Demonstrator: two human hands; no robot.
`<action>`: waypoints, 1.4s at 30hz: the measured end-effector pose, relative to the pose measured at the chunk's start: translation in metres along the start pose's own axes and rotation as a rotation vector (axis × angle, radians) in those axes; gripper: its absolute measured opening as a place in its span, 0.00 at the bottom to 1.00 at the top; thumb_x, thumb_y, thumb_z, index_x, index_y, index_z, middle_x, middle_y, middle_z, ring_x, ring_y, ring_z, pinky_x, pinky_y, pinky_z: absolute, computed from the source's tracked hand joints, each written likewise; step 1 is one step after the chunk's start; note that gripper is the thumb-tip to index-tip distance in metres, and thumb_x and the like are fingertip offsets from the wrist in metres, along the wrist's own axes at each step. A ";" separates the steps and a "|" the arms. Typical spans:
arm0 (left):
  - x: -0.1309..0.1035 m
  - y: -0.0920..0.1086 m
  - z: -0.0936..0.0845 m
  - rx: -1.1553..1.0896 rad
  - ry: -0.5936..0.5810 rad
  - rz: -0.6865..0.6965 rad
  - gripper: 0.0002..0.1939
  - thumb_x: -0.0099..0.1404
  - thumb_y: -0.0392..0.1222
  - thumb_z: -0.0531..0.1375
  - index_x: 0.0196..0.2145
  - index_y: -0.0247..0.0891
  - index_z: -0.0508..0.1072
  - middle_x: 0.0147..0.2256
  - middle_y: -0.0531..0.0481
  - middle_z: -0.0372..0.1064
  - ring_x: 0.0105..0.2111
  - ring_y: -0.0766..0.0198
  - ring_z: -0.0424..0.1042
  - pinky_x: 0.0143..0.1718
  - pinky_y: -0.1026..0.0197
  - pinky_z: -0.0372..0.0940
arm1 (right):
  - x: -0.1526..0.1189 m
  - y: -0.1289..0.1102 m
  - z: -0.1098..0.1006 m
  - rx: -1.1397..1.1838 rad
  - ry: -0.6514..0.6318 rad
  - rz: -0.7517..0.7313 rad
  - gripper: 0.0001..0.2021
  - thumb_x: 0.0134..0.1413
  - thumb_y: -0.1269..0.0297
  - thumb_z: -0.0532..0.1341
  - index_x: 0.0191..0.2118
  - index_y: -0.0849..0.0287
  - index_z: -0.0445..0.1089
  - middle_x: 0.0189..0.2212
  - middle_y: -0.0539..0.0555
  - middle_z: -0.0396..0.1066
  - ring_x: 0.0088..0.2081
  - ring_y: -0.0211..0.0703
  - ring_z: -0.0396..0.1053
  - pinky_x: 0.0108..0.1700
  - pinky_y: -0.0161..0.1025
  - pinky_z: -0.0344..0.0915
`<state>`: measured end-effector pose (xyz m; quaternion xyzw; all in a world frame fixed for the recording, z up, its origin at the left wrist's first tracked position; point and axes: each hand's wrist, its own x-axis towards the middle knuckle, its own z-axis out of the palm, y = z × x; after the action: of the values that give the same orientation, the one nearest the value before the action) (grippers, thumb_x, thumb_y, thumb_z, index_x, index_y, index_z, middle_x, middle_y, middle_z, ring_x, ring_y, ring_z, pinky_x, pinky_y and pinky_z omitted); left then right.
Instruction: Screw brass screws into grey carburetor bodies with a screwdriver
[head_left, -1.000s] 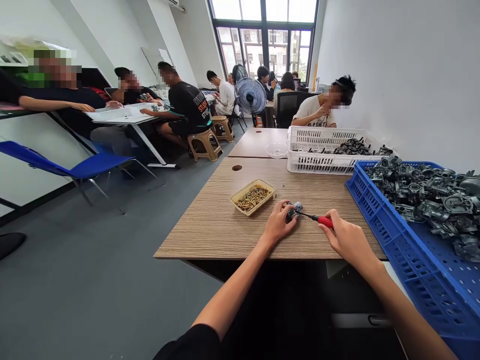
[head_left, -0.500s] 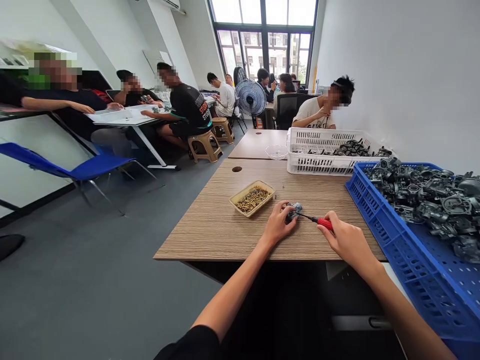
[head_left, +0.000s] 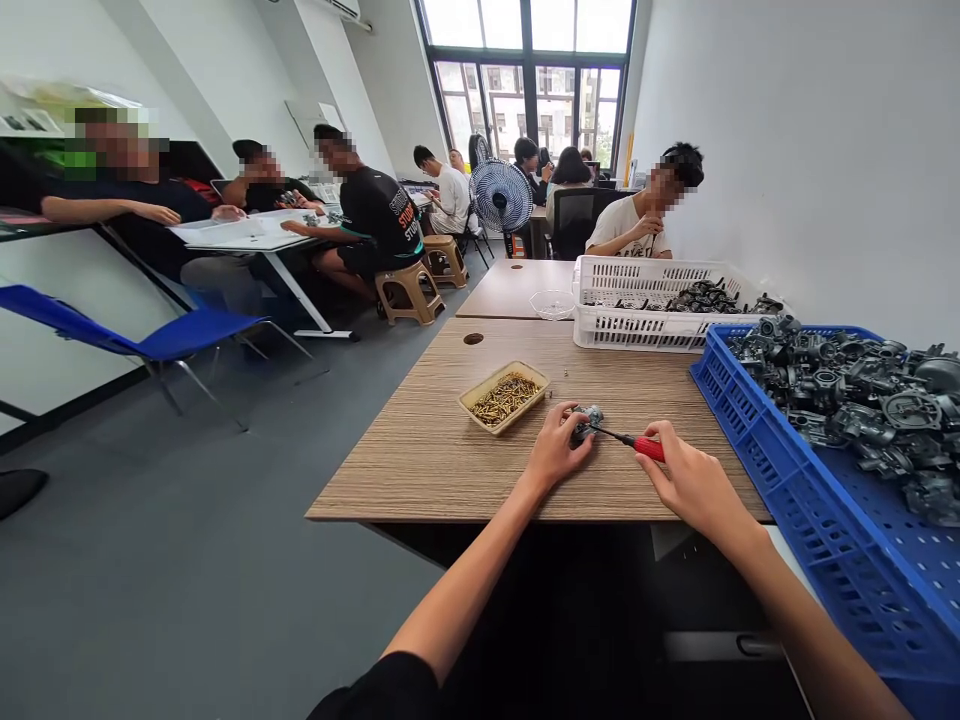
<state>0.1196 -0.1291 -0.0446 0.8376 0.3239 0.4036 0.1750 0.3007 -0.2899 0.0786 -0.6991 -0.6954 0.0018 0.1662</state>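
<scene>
My left hand [head_left: 557,447] is closed around a small grey metal carburetor [head_left: 592,414], steadying it on the wood-grain table [head_left: 420,440]. Its underside and left part are hidden by my fingers. In my right hand [head_left: 696,482] is a screwdriver [head_left: 648,447] with a red handle and a dark shaft. The shaft points left and its tip meets the carburetor; the exact contact spot is too small to make out. Just beyond my left hand sits a cream tray [head_left: 478,421] holding many small brass pieces [head_left: 506,398].
To the right, a blue crate [head_left: 757,450] is heaped with carburetors [head_left: 847,385]. Behind it stands a white crate [head_left: 637,325] with more dark metal parts. A clear dish [head_left: 553,304] lies on the far table. Across from me sits a person [head_left: 634,230]; others work farther back.
Both hands keep nearly the same place, with the screwdriver still against the carburetor. The person across has shifted their head slightly.
</scene>
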 end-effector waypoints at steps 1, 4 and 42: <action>0.000 0.000 0.000 0.000 -0.001 0.001 0.13 0.66 0.41 0.64 0.49 0.44 0.73 0.57 0.45 0.64 0.57 0.54 0.68 0.61 0.50 0.66 | 0.000 -0.001 0.000 0.017 0.002 -0.020 0.09 0.71 0.58 0.50 0.50 0.54 0.59 0.40 0.56 0.78 0.38 0.51 0.78 0.31 0.38 0.59; 0.000 0.000 0.000 -0.001 0.002 0.003 0.13 0.66 0.41 0.65 0.48 0.43 0.73 0.58 0.45 0.64 0.56 0.54 0.68 0.61 0.50 0.66 | -0.001 -0.003 0.000 0.004 -0.001 -0.042 0.07 0.71 0.60 0.49 0.48 0.54 0.59 0.41 0.56 0.78 0.38 0.50 0.78 0.30 0.38 0.58; 0.000 0.001 0.000 0.018 0.017 0.006 0.14 0.65 0.40 0.65 0.48 0.43 0.73 0.57 0.44 0.64 0.57 0.53 0.68 0.61 0.49 0.67 | 0.000 -0.002 0.002 -0.031 0.022 0.001 0.07 0.70 0.58 0.49 0.45 0.54 0.60 0.36 0.55 0.78 0.35 0.50 0.78 0.29 0.38 0.56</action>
<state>0.1202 -0.1292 -0.0442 0.8366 0.3264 0.4085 0.1633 0.2984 -0.2897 0.0771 -0.7018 -0.6933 -0.0164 0.1628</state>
